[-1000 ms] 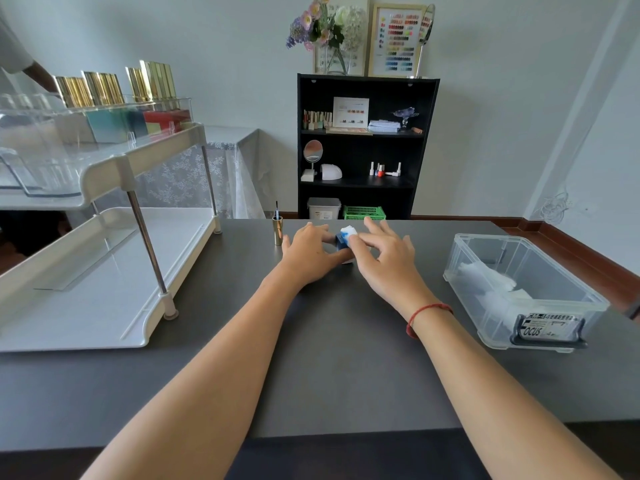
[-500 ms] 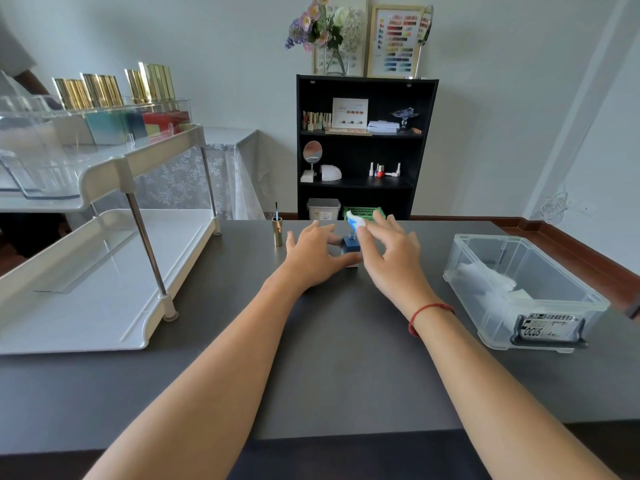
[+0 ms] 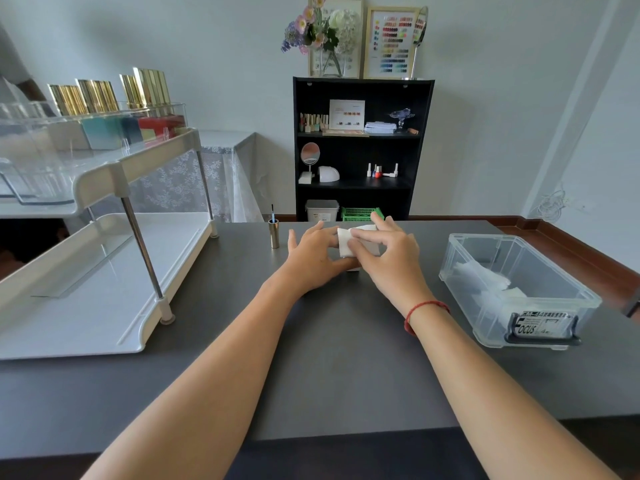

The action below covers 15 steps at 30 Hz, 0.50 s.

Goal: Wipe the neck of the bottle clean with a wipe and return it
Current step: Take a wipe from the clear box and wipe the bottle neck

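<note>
The wiping step is in hand at frame centre. The right hand (image 3: 384, 261) pinches the white wipe (image 3: 346, 243) over the bottle, which is hidden beneath it and apparently gripped by the left hand (image 3: 311, 259) on the worktop (image 3: 329, 358). Next comes recapping, probably with the brush cap (image 3: 274, 234) just left of it. The label on the clear box (image 3: 575, 292) at right reads "FOCUS".

Over the table (image 3: 329, 358), the wipe (image 3: 346, 244) sits between the left hand (image 3: 313, 259), at its left, and the right hand (image 3: 389, 259), which pinches it from the right. Left of the wipe stands a brush cap (image 3: 274, 234), with a two-tier rack (image 3: 104, 306) farther left. Well to its right, a storage bin (image 3: 561, 296) holds spare wipes (image 3: 485, 280). Behind it stands a bookshelf (image 3: 424, 150).
</note>
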Each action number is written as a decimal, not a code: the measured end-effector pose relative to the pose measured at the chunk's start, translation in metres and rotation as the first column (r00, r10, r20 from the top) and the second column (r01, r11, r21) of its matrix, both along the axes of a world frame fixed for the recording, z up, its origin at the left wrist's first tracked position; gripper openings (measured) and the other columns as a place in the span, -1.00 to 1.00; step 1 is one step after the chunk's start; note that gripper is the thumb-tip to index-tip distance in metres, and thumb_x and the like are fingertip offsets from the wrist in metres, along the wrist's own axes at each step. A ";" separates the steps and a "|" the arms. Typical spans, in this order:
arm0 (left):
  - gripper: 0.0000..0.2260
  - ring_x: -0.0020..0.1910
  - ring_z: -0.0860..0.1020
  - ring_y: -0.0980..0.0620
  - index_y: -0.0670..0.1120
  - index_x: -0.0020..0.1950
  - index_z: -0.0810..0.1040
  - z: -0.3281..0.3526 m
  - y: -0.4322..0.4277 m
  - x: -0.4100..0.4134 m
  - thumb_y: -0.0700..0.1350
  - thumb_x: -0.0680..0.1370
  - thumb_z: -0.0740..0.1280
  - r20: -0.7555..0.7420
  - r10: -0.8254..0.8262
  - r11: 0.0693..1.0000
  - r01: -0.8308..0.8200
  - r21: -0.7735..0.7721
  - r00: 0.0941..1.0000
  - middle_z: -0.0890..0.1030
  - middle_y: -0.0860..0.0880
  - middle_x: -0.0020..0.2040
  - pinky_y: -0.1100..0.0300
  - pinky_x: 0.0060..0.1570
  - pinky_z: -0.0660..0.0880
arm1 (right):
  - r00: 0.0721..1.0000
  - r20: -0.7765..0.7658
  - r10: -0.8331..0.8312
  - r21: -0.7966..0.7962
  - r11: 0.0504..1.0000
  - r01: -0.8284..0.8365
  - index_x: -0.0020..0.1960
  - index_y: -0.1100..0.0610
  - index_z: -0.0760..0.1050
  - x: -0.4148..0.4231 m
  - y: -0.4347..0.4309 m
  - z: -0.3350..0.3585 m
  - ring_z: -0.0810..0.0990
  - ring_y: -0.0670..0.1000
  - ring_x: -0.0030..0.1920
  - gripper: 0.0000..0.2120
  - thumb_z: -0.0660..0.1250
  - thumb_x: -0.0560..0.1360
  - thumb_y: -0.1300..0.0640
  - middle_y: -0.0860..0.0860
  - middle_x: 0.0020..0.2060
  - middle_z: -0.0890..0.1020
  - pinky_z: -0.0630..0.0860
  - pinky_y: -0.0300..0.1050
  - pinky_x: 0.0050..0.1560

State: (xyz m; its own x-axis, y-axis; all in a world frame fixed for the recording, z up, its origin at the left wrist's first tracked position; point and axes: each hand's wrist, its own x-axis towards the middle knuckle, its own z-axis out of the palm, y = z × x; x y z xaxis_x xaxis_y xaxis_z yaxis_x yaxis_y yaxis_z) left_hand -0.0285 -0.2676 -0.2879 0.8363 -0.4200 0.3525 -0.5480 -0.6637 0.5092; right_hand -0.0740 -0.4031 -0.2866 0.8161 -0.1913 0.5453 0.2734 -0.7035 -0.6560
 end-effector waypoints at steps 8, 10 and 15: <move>-0.77 0.54 0.09 -0.01 0.05 0.09 0.63 0.000 0.000 0.000 0.10 0.52 0.34 -0.013 -0.002 1.000 0.002 0.002 1.000 0.44 0.16 0.39 -0.27 0.43 -0.24 | 0.998 -0.056 -0.016 -0.055 0.998 0.013 0.19 -0.02 0.57 0.004 -0.003 -0.001 0.13 0.04 0.51 -0.71 0.35 0.48 -0.04 0.02 0.45 0.33 -0.13 0.26 0.47; -0.76 0.54 0.10 -0.01 0.05 0.08 0.64 0.000 0.000 0.001 0.11 0.51 0.34 -0.012 -0.010 1.000 0.010 -0.001 1.000 0.44 0.16 0.38 -0.28 0.43 -0.23 | 0.999 -0.046 -0.020 -0.037 0.999 0.019 0.15 -0.03 0.59 0.005 -0.004 0.000 0.14 0.04 0.51 -0.74 0.35 0.48 -0.02 0.02 0.43 0.35 -0.14 0.26 0.47; -0.80 0.54 0.10 -0.02 0.14 0.07 0.62 -0.002 0.001 0.002 0.14 0.50 0.34 -0.020 -0.041 0.999 0.040 -0.034 0.999 0.47 0.20 0.35 -0.30 0.43 -0.21 | 0.999 0.041 -0.009 -0.052 0.999 0.011 0.03 0.00 0.65 0.011 -0.003 -0.001 0.22 0.03 0.47 -0.84 0.35 0.50 0.05 0.00 0.34 0.49 -0.16 0.20 0.47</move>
